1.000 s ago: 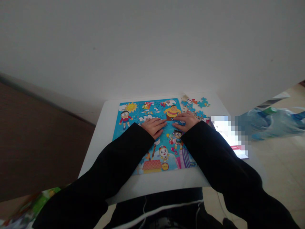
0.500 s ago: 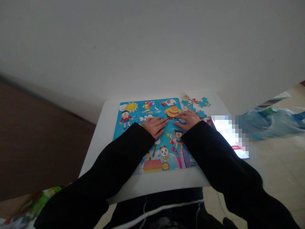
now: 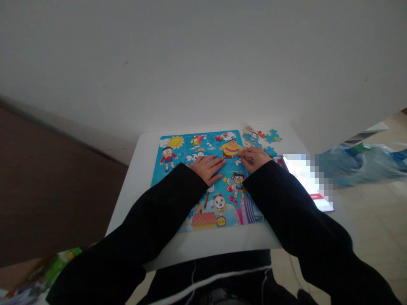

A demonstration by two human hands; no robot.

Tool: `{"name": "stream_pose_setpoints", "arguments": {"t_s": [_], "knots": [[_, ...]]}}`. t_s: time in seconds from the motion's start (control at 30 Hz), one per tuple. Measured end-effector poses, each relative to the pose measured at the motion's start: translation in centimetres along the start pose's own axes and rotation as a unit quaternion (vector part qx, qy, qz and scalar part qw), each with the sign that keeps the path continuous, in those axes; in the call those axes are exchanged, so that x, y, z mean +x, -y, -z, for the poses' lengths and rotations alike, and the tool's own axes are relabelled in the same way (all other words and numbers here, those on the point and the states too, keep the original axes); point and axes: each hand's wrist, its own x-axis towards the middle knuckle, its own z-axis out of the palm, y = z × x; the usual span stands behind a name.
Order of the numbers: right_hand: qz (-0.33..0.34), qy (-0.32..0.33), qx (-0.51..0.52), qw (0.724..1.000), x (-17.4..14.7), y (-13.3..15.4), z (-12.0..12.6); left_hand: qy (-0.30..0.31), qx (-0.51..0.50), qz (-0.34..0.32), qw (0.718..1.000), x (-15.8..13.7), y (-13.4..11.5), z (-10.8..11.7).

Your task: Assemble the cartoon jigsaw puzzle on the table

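- Black sleeves reach forward over the near edge of the white table point(image 3: 140, 169).
- The cartoon jigsaw puzzle point(image 3: 178, 169) lies flat at the table's middle.
- The left hand point(image 3: 207, 167) rests on it, palm down, fingers spread flat, holding nothing.
- The right hand point(image 3: 256, 158) presses its fingertips on the puzzle's right part; whether it pinches a piece I cannot tell.
- Loose puzzle pieces point(image 3: 265, 137) lie just beyond, at the far right corner.
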Motion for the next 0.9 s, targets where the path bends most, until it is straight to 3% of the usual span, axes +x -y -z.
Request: {"name": "stream_pose_setpoints", "arguments": {"t_s": [0.33, 0.57, 0.77, 0.9], "knots": [[0.004, -0.010, -0.017, 1.000, 0.3, -0.8, -0.9, -0.016, 0.005, -0.011, 1.000, 0.0, 0.0, -0.1], [-0.003, 0.016, -0.030, 0.999, -0.1, 0.0, -0.1, -0.031, -0.006, -0.024, 0.999, -0.1, 0.3, -0.4], [0.024, 0.095, -0.031, 0.995, 0.4, 0.7, 1.1, -0.053, -0.022, -0.061, 0.997, 0.0, 0.7, -0.6], [0.009, 0.087, -0.051, 0.995, -0.1, 1.4, 2.0, -0.063, -0.031, -0.070, 0.995, 0.0, 0.9, -0.8]]}}
